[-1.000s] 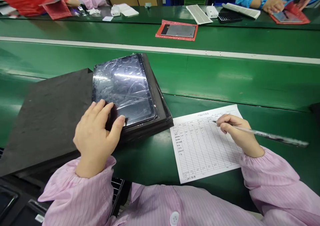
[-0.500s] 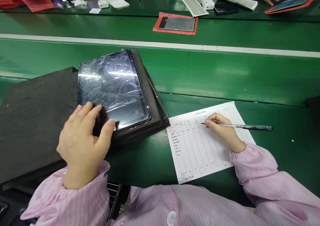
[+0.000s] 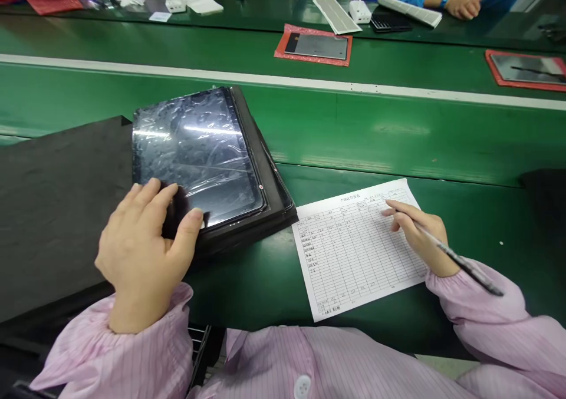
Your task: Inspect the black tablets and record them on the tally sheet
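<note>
At a green workbench [image 3: 354,145], a worker's left hand [image 3: 141,249] rests with fingers curled on the near corner of one film-covered tablet [image 3: 194,151], topmost in a stack of tablets beside a black foam sheet [image 3: 53,204]. The right hand [image 3: 418,234] pinches one pen [image 3: 460,263] over a single printed grid form [image 3: 354,246]; its writing is too small to read. Across the belt lie two tablets on red trays [image 3: 315,46] [image 3: 526,69], and another person's hand [image 3: 464,3].

Film-covered dark tablet [image 3: 197,151] tops a black stack; pen [image 3: 446,254] slants over printed form [image 3: 354,249].
</note>
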Motion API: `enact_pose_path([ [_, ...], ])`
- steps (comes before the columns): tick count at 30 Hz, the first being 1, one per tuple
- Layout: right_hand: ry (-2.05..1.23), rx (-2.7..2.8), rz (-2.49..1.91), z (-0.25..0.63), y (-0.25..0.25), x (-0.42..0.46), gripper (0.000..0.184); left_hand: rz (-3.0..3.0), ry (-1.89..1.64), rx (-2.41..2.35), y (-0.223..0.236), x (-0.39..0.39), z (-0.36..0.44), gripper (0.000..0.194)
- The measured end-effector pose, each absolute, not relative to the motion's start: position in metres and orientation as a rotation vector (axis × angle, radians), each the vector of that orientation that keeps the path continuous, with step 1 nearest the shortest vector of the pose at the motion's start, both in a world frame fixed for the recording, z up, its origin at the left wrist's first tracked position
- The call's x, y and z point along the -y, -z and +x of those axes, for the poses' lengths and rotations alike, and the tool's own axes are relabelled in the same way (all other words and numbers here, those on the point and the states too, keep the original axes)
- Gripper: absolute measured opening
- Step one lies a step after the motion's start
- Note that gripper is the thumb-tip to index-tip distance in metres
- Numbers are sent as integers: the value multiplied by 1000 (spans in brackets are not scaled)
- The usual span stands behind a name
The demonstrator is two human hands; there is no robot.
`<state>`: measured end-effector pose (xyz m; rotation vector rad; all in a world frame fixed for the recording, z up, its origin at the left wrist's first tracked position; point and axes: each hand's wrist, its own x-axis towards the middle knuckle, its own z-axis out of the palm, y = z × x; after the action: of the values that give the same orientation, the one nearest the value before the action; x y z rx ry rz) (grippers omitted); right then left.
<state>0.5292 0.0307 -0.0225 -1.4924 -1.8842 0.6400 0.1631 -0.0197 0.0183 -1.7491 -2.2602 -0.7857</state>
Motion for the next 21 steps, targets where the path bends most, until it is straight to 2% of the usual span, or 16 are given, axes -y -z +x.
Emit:
enact_pose_path([
  [3,-422,2182,-1303,541,45,-27,34,-1755,772,2267,-18,19,162,68],
  [6,-371,2364,-1261,547,64,-23,44,-1751,752,2276,-18,18,161,68],
  [11,-296,2414,-1304,546,75,-16,48,-1735,767,2259,-17,20,161,65],
  [17,-526,2350,-1490,544,42,-24,58,-1746,760,2233,-16,20,161,63],
  [21,-666,2158,-1596,533,5,-30,41,-1746,753,2226,-15,20,161,64],
])
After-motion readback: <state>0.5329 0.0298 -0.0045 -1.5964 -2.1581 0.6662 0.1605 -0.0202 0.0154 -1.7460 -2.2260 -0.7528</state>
